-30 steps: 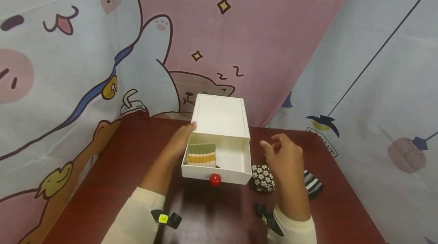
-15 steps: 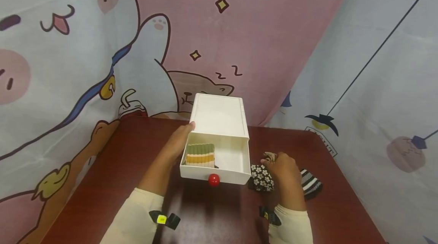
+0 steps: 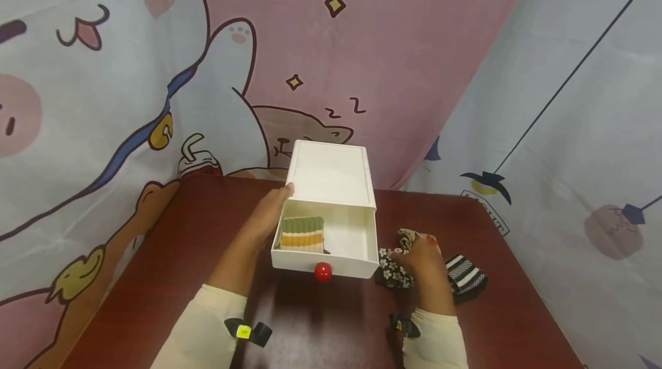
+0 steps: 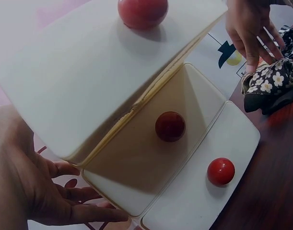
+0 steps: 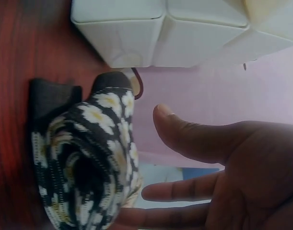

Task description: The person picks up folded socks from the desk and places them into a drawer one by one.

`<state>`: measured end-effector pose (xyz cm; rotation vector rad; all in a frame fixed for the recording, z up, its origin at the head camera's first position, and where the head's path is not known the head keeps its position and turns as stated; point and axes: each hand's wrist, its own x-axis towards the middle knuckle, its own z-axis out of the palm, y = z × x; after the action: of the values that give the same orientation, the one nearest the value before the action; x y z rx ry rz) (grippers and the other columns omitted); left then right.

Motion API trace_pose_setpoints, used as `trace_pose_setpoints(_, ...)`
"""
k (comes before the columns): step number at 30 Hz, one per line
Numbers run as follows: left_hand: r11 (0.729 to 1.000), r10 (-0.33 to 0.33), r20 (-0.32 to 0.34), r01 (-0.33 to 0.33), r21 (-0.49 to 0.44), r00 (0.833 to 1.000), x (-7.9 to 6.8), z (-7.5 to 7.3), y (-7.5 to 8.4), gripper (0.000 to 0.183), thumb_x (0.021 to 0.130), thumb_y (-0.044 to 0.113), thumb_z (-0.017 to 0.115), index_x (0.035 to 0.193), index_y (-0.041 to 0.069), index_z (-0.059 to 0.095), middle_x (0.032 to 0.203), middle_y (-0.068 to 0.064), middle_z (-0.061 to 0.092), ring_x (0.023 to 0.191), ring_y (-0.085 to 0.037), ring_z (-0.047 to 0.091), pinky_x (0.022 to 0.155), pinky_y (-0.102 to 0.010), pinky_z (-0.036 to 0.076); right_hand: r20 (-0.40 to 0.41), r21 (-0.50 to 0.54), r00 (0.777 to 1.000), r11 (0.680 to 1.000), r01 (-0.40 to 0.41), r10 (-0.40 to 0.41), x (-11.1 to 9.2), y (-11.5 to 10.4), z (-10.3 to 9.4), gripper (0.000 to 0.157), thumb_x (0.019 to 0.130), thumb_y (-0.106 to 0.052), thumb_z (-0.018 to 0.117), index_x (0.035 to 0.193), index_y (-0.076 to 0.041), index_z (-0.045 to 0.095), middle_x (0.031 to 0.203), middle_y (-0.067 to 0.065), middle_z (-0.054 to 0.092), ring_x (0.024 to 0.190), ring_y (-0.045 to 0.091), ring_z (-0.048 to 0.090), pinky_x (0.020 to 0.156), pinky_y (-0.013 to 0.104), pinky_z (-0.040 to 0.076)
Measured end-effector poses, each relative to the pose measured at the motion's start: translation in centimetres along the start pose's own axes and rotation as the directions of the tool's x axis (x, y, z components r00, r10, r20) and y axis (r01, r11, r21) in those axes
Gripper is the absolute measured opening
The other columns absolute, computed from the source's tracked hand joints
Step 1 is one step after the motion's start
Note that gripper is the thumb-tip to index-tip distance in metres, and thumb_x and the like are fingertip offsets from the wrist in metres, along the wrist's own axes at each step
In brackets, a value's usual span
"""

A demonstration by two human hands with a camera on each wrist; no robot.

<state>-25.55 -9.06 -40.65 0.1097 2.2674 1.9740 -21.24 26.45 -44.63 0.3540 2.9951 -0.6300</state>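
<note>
A white drawer chest (image 3: pixel 331 173) stands on the table with its top drawer (image 3: pixel 357 267) pulled out. Inside lies a folded ribbed sock (image 3: pixel 302 235) in green, yellow and cream. My left hand (image 3: pixel 268 214) touches the chest's left side, its fingers fairly straight along the wall in the left wrist view. To the right, my right hand (image 3: pixel 426 268) reaches down over a rolled black sock with white daisies (image 5: pixel 105 127). Thumb and fingers are spread at that roll in the right wrist view. A brown patterned sock (image 3: pixel 407 237) shows just behind it, partly covered by the hand.
A black-and-white striped sock (image 3: pixel 467 275) lies right of my right hand. Red knobs (image 4: pixel 220 171) stick out from the drawer fronts. The dark red table (image 3: pixel 207 208) meets printed cloth hangings (image 3: pixel 414 70) at the back and sides.
My right hand has come down from the air onto the socks, then shifted slightly left, uncovering more of the striped sock. My left hand stays at the chest.
</note>
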Motion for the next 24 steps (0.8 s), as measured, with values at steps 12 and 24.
trace_pose_setpoints(12, 1.0, 0.004, 0.002, -0.004, 0.004, 1.0, 0.0, 0.1, 0.0, 0.069, 0.115, 0.051, 0.032, 0.116, -0.005, 0.072, 0.101, -0.021, 0.078, 0.08, -0.018, 0.073, 0.078, -0.032, 0.062, 0.047, 0.012, 0.998, 0.999, -0.047, 0.047, 6.1, 5.7, 6.1, 0.087, 0.079, -0.06, 0.093, 0.12, 0.014, 0.071, 0.112, 0.032, 0.076, 0.095, 0.041, 0.074, 0.086, 0.061, 0.062)
trace_pose_setpoints(24, 1.0, 0.014, 0.003, -0.014, 0.01, 1.0, 0.1, -0.1, -0.2, 0.068, 0.115, 0.05, 0.034, 0.116, -0.007, 0.072, 0.102, -0.023, 0.078, 0.081, -0.017, 0.073, 0.078, -0.031, 0.061, 0.089, 0.075, 0.994, 0.995, -0.064, 0.057, 7.7, 7.3, 8.2, 0.102, 0.067, -0.071, 0.095, 0.116, 0.014, 0.069, 0.106, 0.03, 0.075, 0.09, 0.039, 0.073, 0.08, 0.058, 0.063)
